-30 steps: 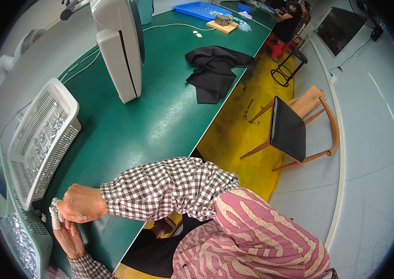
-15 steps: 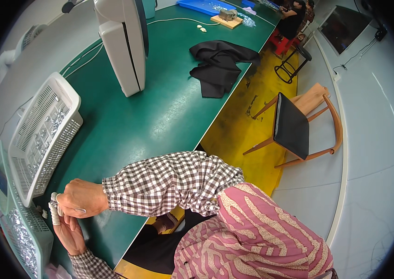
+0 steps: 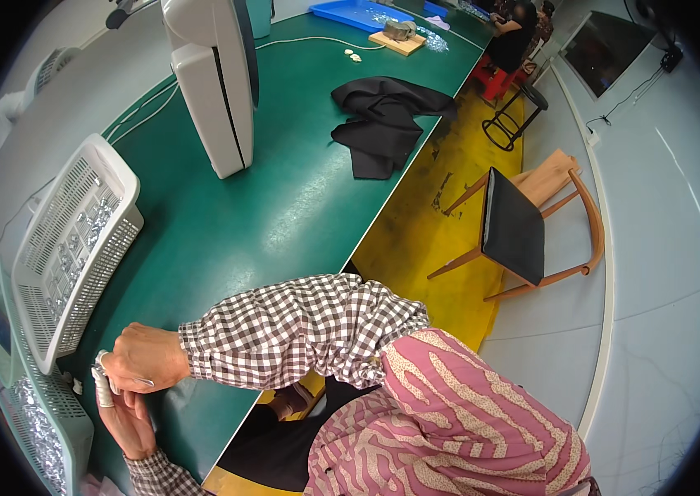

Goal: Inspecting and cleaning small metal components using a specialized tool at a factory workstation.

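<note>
At the lower left, over the green table, my two hands work close together. My right hand (image 3: 150, 355) is closed, its knuckles up. A thin silvery piece (image 3: 144, 382) pokes out below its little-finger side; what kind it is, I cannot make out. Under it, my left hand (image 3: 128, 428) has its fingers drawn up to the right fingertips, a white wrap (image 3: 103, 388) around one finger. Whatever sits between the fingertips is hidden. Beside the hands stand a white slotted basket (image 3: 123, 221) with small shiny pieces in it and a pale green basket (image 3: 77, 426) full of silvery bits.
A grey-white upright device (image 3: 214, 107) stands on the green table (image 3: 284, 198). Farther along lie a black cloth (image 3: 383, 124), a wooden board (image 3: 400, 43) and a blue tray (image 3: 350, 11). On the yellow floor are a chair (image 3: 515, 227) and stool (image 3: 523, 112). A person (image 3: 515, 37) sits at the far end.
Both hands stay together at nearly the same spot, with the right hand shifted very slightly left and down. The whole view has moved a little.
</note>
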Demonstrator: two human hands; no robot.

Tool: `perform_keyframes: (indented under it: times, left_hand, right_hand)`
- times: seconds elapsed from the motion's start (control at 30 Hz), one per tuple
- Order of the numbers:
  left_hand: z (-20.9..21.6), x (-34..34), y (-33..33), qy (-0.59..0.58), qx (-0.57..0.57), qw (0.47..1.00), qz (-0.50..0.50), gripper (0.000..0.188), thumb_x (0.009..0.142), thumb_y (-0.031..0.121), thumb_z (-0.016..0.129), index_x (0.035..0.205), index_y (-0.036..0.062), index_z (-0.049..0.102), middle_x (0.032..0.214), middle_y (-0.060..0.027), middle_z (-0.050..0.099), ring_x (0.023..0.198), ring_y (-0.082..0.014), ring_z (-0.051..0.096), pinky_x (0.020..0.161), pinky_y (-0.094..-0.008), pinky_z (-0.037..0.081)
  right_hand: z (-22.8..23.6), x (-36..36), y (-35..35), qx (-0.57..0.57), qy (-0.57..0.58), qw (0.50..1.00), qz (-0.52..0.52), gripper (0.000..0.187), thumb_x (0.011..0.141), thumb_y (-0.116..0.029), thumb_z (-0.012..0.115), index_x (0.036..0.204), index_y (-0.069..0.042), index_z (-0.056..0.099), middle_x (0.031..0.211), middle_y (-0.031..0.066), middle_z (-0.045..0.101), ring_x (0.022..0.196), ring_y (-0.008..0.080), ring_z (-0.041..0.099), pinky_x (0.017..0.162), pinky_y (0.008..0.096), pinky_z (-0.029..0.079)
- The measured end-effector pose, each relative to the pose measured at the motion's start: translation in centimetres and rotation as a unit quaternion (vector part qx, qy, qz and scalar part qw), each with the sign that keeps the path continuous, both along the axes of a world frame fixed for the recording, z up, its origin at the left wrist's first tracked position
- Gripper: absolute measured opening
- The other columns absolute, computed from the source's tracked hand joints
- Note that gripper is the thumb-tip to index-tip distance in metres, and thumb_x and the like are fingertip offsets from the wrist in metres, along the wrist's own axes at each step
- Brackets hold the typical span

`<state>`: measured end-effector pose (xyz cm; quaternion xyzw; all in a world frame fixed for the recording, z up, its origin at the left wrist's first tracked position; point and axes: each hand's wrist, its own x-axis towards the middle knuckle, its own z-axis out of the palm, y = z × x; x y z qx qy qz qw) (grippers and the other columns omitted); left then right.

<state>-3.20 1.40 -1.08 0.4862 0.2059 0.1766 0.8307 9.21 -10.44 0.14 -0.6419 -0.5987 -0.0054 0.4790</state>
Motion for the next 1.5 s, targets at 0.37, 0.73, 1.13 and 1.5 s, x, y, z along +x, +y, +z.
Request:
perform_keyframes:
  times: [0.37, 0.73, 1.13, 1.5]
  left_hand:
    - [0.2, 0.2, 0.3, -0.072, -0.074, 0.994, -0.027, 0.024, 0.096, 0.020, 0.038, 0.109, 0.0013, 0.046, 0.081, 0.0011, 0.044, 0.056, -0.0025, 0.034, 0.037, -0.0145, 0.028]
    - [1.1, 0.4, -0.6, -0.080, -0.120, 0.989, -0.016, 0.022, 0.096, 0.020, 0.040, 0.106, 0.0006, 0.046, 0.075, 0.0008, 0.043, 0.054, -0.0027, 0.034, 0.036, -0.0143, 0.029]
    - [1.6, 0.7, -1.0, -0.015, -0.079, 0.997, -0.004, 0.025, 0.094, 0.022, 0.043, 0.109, 0.0020, 0.049, 0.078, 0.0017, 0.048, 0.053, -0.0018, 0.037, 0.036, -0.0130, 0.031]
    - [2.5, 1.0, -1.4, -0.065, -0.192, 0.975, -0.092, 0.027, 0.091, 0.029, 0.049, 0.104, 0.0059, 0.051, 0.082, 0.0020, 0.050, 0.061, -0.0044, 0.043, 0.043, -0.0173, 0.035]
  right_hand:
    - [0.7, -0.1, -0.1, 0.098, 0.143, 0.984, 0.049, 0.019, 0.075, -0.012, 0.048, 0.066, 0.004, 0.052, 0.055, 0.0220, 0.055, 0.050, 0.0349, 0.057, 0.047, 0.0407, 0.045]
    - [1.5, -0.2, -0.6, 0.016, 0.318, 0.939, 0.128, 0.013, 0.080, -0.006, 0.045, 0.069, 0.001, 0.048, 0.060, 0.0158, 0.059, 0.052, 0.0315, 0.058, 0.046, 0.0359, 0.046]
    - [0.5, -0.3, -0.2, 0.062, 0.077, 0.995, 0.030, 0.014, 0.077, -0.011, 0.051, 0.072, 0.002, 0.050, 0.060, 0.0161, 0.058, 0.056, 0.0342, 0.058, 0.051, 0.0407, 0.046]
    - [1.9, -0.1, -0.8, 0.045, 0.435, 0.893, 0.106, 0.010, 0.085, -0.010, 0.057, 0.089, -0.001, 0.054, 0.074, 0.0068, 0.063, 0.057, 0.0114, 0.058, 0.050, 0.0235, 0.047]
